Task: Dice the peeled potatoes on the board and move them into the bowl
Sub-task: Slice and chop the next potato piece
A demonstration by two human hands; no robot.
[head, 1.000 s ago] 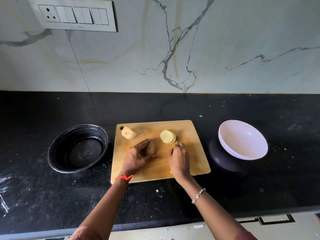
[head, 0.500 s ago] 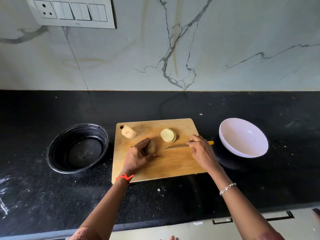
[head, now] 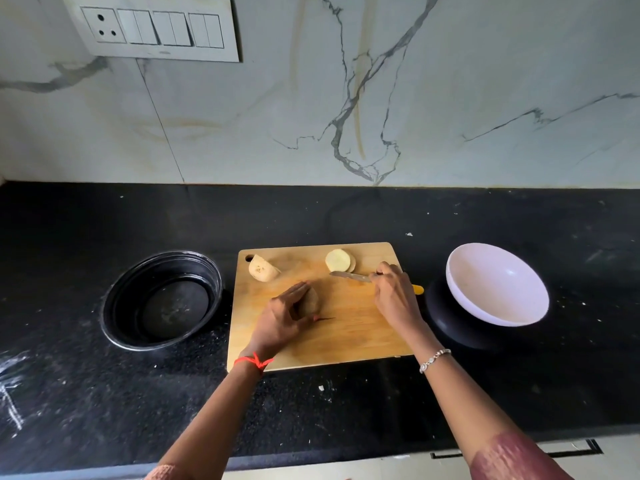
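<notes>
A wooden cutting board (head: 346, 337) lies on the black counter. My left hand (head: 284, 320) holds a peeled potato piece (head: 311, 301) down near the board's middle. My right hand (head: 394, 296) grips a knife (head: 349, 276) with a yellow handle, blade pointing left just below a stack of potato slices (head: 339, 260) at the board's far edge. Another potato chunk (head: 262, 269) rests at the far left corner. The white bowl (head: 495, 285) stands tilted to the right of the board, with nothing in it.
A black round container (head: 161, 299) sits left of the board. The white bowl leans on a dark round object (head: 450, 323). A marble wall with a switch panel (head: 156, 27) rises behind the counter. Crumbs dot the counter.
My right hand moved from beside the left hand to the board's right side and picked up the knife, now held near the slices. The left hand stayed on the potato piece.
</notes>
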